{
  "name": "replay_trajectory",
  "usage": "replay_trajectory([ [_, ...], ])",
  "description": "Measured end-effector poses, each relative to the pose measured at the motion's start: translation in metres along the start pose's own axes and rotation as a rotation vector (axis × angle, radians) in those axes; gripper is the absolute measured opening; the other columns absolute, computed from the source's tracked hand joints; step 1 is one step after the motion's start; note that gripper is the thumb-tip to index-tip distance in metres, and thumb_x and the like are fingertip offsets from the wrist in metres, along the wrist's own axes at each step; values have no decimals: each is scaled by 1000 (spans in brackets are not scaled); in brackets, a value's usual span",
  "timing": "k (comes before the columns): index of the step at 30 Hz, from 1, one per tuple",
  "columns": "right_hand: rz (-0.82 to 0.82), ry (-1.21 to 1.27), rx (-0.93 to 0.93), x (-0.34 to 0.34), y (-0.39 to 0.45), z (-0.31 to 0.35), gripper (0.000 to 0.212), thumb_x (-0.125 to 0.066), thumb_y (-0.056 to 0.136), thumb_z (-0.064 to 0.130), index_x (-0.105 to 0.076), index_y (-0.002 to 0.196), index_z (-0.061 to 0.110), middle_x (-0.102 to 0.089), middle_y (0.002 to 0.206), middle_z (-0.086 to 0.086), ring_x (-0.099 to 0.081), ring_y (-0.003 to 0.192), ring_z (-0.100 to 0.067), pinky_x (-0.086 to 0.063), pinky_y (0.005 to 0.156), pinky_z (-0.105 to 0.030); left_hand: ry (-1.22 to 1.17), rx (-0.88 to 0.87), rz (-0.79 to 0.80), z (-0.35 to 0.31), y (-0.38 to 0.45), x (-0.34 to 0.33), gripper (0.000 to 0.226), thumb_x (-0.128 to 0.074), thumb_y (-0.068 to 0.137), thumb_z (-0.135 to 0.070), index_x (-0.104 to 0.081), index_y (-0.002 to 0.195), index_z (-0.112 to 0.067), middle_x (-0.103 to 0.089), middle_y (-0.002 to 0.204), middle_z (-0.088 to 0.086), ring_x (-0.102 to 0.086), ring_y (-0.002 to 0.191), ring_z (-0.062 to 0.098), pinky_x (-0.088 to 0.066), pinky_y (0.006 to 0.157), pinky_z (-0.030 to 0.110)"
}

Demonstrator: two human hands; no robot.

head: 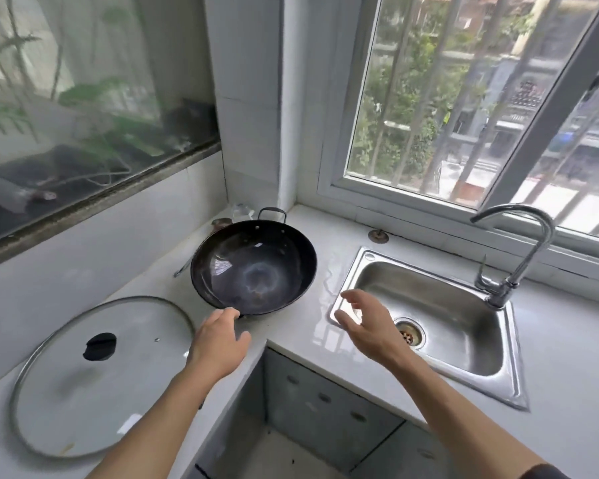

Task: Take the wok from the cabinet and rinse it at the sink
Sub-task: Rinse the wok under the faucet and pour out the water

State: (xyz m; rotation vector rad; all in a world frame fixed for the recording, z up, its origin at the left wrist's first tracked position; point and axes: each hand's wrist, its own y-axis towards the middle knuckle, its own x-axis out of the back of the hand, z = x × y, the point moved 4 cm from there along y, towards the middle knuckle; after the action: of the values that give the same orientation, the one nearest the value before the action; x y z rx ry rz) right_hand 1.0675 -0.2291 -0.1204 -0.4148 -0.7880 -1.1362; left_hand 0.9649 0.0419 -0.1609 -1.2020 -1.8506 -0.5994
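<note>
Gripping the near handle of the wok [253, 267], your left hand [218, 344] curls its fingers over the rim; the grip itself is hidden beneath them. Your right hand [363, 323] hovers spread and empty over the corner of the sink [464, 344]. The wok rests on the counter [329, 257], just left of the sink. Lifted one-handed, it may tip and strike the glass lid [101, 375] or the faucet [519, 247].
</note>
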Motion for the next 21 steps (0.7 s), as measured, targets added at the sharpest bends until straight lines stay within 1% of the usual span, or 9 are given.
replay_trajectory([
  [2,14,18,7,5,21,-16,41,-61,93,36,-55,131,20,-59,131,1,-56,115,-14,-46,100,-33,38,16,-10,-10,12,-9,46,-59,84,-34,-51,127,-17,-54,128,4,-51,116,24,-43,97,37],
  [6,51,108,44,18,69,-45,41,-62,92,33,-55,130,19,-59,130,0,-56,117,-14,-44,101,-32,103,110,-31,-38,34,-23,48,-57,86,-35,-48,130,-19,-50,134,3,-46,121,24,-43,100,39],
  [11,140,110,106,28,119,-62,40,-62,93,31,-54,130,18,-59,127,-4,-55,116,-16,-43,102,-33,150,189,-71,-65,46,-31,48,-55,87,-36,-46,132,-21,-48,134,1,-43,121,22,-43,99,38],
  [16,180,103,166,23,157,-59,40,-60,94,34,-52,131,22,-57,128,1,-53,117,-12,-41,99,-27,183,263,-81,-60,53,-30,49,-54,89,-34,-44,134,-18,-46,137,2,-41,125,22,-42,100,37],
  [21,209,98,186,8,192,-51,40,-59,94,35,-52,131,22,-57,129,1,-52,119,-13,-41,100,-27,227,324,-86,-43,64,-30,53,-56,87,-36,-41,136,-19,-46,138,1,-42,125,22,-43,99,35],
])
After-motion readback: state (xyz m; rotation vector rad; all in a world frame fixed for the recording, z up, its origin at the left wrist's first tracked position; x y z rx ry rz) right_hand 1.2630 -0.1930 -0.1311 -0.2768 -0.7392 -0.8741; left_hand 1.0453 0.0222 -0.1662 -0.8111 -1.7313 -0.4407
